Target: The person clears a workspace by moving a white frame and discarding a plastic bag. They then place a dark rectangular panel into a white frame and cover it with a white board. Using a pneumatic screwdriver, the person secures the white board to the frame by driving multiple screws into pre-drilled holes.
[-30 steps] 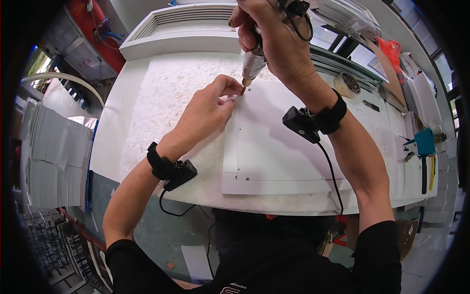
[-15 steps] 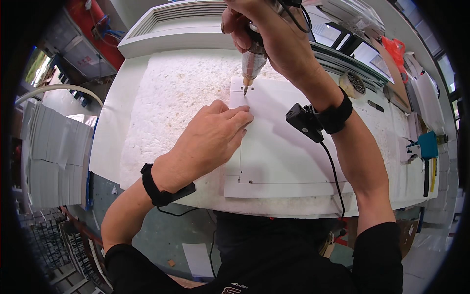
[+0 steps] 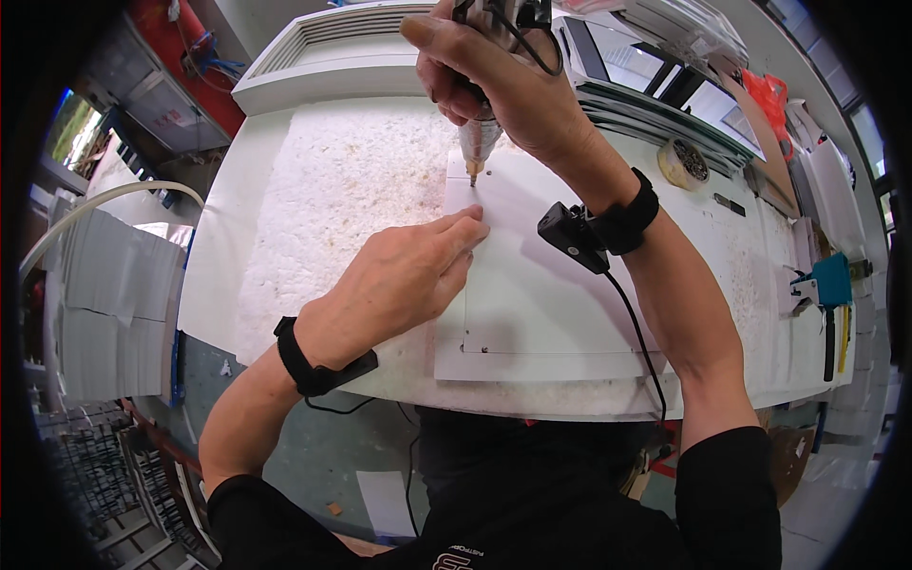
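The white panel (image 3: 560, 275) is being carried flat by a rough white foam sheet (image 3: 332, 171), and that's being carried by the pale counter (image 3: 211, 275), so basically it's all being worked on right in front of the person. A power driver (image 3: 478, 142) is being gripped from above by the right hand (image 3: 508, 85), fingers wrapped round the body, and its bit is being pointed down at the panel's far left corner, just beside a small dark spot (image 3: 489, 173). Whether the panel is actually being touched by the bit, can't tell from this angle.

The left hand (image 3: 399, 280) is being held palm down across the panel's left edge, a bit nearer than the driver, fingers bunched close together with the tips being rested on the panel. Can't tell if anything tiny is being pinched, tbh, the underside is being hidden.

Black straps (image 3: 635, 214) are being worn on both wrists. Behind the foam, the back is being taken up by a white louvred frame (image 3: 351, 84). Over on the right, small metal bits are being held in a round tub (image 3: 671, 169), and a teal-headed tool (image 3: 832, 277) is being parked near the edge.
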A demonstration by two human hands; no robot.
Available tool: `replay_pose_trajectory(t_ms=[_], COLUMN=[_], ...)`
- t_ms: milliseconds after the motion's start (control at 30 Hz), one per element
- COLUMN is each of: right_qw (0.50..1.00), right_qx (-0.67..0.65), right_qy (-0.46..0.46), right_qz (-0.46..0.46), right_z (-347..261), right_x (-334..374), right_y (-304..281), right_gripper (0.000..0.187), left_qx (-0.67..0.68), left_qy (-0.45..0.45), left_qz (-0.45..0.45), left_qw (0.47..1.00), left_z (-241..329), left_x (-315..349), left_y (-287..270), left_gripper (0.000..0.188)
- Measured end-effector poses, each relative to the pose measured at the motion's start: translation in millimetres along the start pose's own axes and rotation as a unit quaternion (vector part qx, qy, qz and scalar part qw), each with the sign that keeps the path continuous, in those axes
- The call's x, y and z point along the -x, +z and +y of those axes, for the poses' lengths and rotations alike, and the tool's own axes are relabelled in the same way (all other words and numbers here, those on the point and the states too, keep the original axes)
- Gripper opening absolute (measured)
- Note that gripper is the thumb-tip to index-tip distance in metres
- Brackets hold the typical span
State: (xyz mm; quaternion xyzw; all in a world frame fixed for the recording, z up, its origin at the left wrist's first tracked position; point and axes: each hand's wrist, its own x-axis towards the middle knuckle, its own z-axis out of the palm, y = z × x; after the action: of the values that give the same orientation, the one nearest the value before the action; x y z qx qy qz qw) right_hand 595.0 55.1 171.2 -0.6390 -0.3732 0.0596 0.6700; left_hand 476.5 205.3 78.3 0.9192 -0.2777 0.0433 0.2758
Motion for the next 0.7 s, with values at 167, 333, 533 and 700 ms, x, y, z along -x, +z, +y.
replay_pose_trajectory(t_ms=[167, 333, 533, 700], right_qw=[0.999, 0.986, 0.954, 0.954], right_qx=[-0.002, 0.022, 0.007, 0.041], right_qy=[-0.044, -0.138, -0.14, -0.094], right_qz=[0.012, 0.091, 0.266, 0.281], right_z=[-12, -71, -117, -100], right_x=[11, 53, 120, 160], right_y=[-13, -53, -105, -157], right_gripper=[0.037, 0.039, 0.043, 0.047], left_qx=[-0.026, -0.075, -0.02, 0.014], left_qy=[-0.019, -0.016, 0.052, 0.109], left_qz=[-0.021, -0.011, -0.022, -0.037], left_qw=[0.999, 0.997, 0.998, 0.993], left_z=[14, 17, 70, 97], left_x=[-4, -9, -86, -146], left_y=[0, 0, 22, 69], left_gripper=[0.03, 0.022, 0.012, 0.011])
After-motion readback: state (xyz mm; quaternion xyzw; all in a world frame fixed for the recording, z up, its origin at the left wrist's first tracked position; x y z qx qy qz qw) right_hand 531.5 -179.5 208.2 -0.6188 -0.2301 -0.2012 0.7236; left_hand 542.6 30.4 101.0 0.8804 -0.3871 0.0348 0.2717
